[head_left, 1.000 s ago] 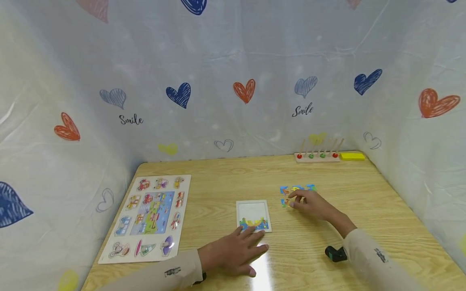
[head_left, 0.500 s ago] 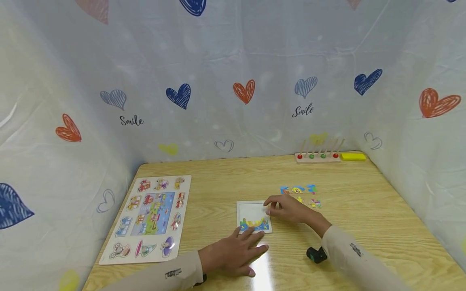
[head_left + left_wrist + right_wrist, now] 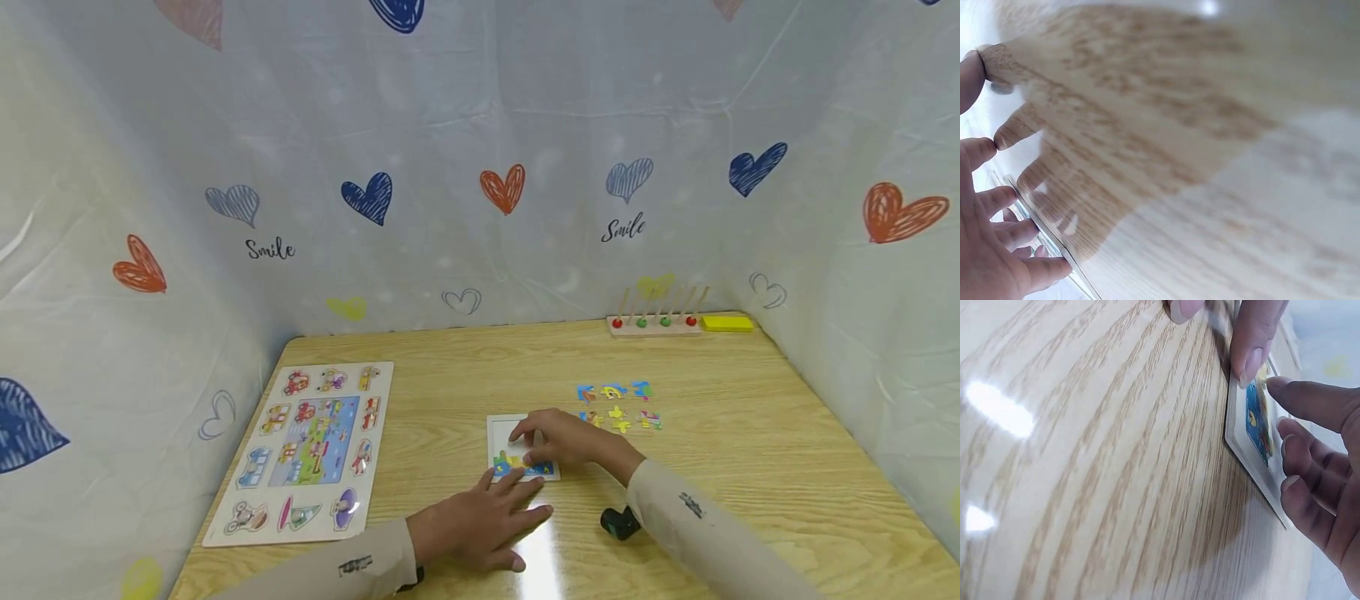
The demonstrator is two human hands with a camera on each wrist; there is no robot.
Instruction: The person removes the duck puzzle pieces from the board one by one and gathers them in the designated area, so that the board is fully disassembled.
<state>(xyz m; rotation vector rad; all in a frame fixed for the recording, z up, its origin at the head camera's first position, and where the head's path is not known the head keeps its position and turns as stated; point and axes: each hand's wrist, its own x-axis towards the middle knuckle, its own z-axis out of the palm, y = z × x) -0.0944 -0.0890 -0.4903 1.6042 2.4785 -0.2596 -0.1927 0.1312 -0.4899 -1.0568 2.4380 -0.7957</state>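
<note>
A small white-framed jigsaw board (image 3: 498,423) lies mid-table, with blue and yellow pieces (image 3: 501,463) along its near side. Spread and nearly straight, the fingers of my left hand (image 3: 487,521) rest at the board's near edge; the left wrist view shows this hand (image 3: 991,240) beside that edge. Over the board, my right hand (image 3: 558,437) has bent fingers. Its thumb (image 3: 1310,403) reaches the yellow part of the picture in the right wrist view, where several fingertips lie by the far border. I cannot tell whether a piece is held under this hand.
Several loose jigsaw pieces (image 3: 613,391) lie in two rows right of the board. At left is a large vehicle picture puzzle (image 3: 378,375). A peg stand with beads (image 3: 652,331) and a yellow block (image 3: 726,323) stand at the back right.
My right hand has moved left and nearer, from the loose pieces onto the jigsaw board, uncovering the pieces. My left hand has stayed in place.
</note>
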